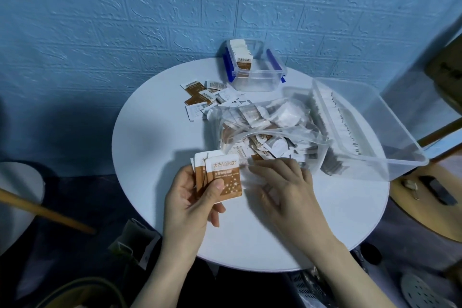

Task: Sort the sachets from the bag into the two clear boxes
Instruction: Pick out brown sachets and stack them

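Observation:
My left hand [192,197] grips a small stack of brown-and-white sachets [220,175] with the thumb across the front one. My right hand [285,182] reaches with spread fingers into the mouth of the clear plastic bag [262,127], which lies on the round white table [155,137] full of mixed sachets; whether its fingertips hold one I cannot tell. A small clear box with blue clips [262,75] at the back holds a row of upright brown sachets. A large clear box [375,132] at the right holds a row of white sachets.
Loose brown and white sachets [202,97] lie scattered on the table left of the small box. A wooden stool [425,195] stands to the right, another white surface [17,182] to the left. A blue textured wall [125,20] rises behind the table.

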Demonstrator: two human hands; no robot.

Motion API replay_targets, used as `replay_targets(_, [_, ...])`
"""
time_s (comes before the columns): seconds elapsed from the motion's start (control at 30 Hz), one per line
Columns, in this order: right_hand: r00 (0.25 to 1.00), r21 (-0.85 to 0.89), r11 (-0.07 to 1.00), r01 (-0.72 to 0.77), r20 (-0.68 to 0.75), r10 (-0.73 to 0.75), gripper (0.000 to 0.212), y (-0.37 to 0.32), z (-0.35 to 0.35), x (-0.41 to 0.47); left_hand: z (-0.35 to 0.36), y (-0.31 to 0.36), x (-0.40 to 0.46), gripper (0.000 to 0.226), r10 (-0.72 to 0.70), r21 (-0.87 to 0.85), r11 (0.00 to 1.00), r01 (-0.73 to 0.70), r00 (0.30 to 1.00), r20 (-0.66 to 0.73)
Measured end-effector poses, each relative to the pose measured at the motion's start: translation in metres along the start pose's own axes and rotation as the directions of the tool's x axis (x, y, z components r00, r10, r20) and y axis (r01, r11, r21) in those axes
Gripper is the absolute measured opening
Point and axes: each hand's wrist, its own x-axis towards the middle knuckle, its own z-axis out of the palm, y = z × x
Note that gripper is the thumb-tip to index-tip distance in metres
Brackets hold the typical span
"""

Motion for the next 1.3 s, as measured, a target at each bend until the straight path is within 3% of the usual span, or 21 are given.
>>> replay_targets(0.1, [0.999,0.003,0.999,0.044,0.029,-0.044,0.041,-0.002,0.004,0.022,0.000,-0.001,0.001,0.025,0.011,-0.012,1.000,-0.012,0.999,-0.037])
replay_targets(0.23, [0.969,-0.102,0.988,0.120,0.228,-0.094,0.026,0.001,0.017,0.048,0.000,0.000,0.000,0.026,0.013,-0.004,1.000,-0.014,0.999,-0.035])
replay_targets(0.3, [0.965,-0.123,0.985,0.118,0.249,-0.084,0.027,0.003,0.020,0.053,0.000,0.001,0.000,0.028,0.010,-0.005,1.000,-0.010,0.999,-0.034])
replay_targets(0.43, [0.979,-0.090,0.990,0.107,0.181,-0.090,0.028,0.004,0.016,0.049,0.000,0.001,-0.001,0.028,0.002,-0.007,1.000,-0.002,1.000,-0.027])
replay_targets(0.6, [0.999,0.190,0.981,-0.038,0.017,0.035,0.018,0.008,-0.001,0.034,-0.001,0.005,-0.003,0.029,0.005,-0.001,1.000,-0.005,1.000,-0.014])
replay_targets(0.67, [0.982,0.365,0.914,-0.177,0.004,0.189,0.010,0.008,-0.006,0.027,-0.001,0.006,-0.003,0.028,0.011,-0.002,1.000,-0.011,1.000,-0.020])
replay_targets(0.77, [0.914,0.687,0.639,-0.347,0.096,0.394,0.015,0.006,-0.016,0.019,-0.001,0.006,-0.004,0.027,0.013,0.001,1.000,-0.013,1.000,-0.016])
replay_targets(0.83, [0.876,0.822,0.402,-0.403,0.220,0.428,0.009,0.000,-0.024,0.016,-0.002,0.006,-0.004,0.028,0.003,0.012,1.000,-0.003,1.000,-0.004])
replay_targets(0.9, [0.863,0.873,0.243,-0.424,0.307,0.400,0.005,-0.005,-0.027,0.010,-0.003,0.005,-0.004,0.031,-0.012,0.022,1.000,0.011,0.999,0.032])
replay_targets(0.97, [0.867,0.868,0.217,-0.447,0.360,0.344,0.018,-0.010,-0.027,0.005,-0.003,0.006,-0.005,0.027,-0.029,0.036,0.999,0.026,0.996,0.090])
replay_targets(1.17, [0.893,0.844,0.344,-0.412,0.301,0.334,0.032,-0.017,-0.012,-0.008,-0.007,0.008,-0.012,0.035,-0.077,0.124,0.991,0.046,0.963,0.258])
replay_targets(1.3, [0.882,0.860,0.269,-0.434,0.343,0.324,0.031,-0.027,-0.007,-0.017,-0.011,0.012,-0.012,0.045,-0.071,0.347,0.937,-0.043,0.948,0.309])
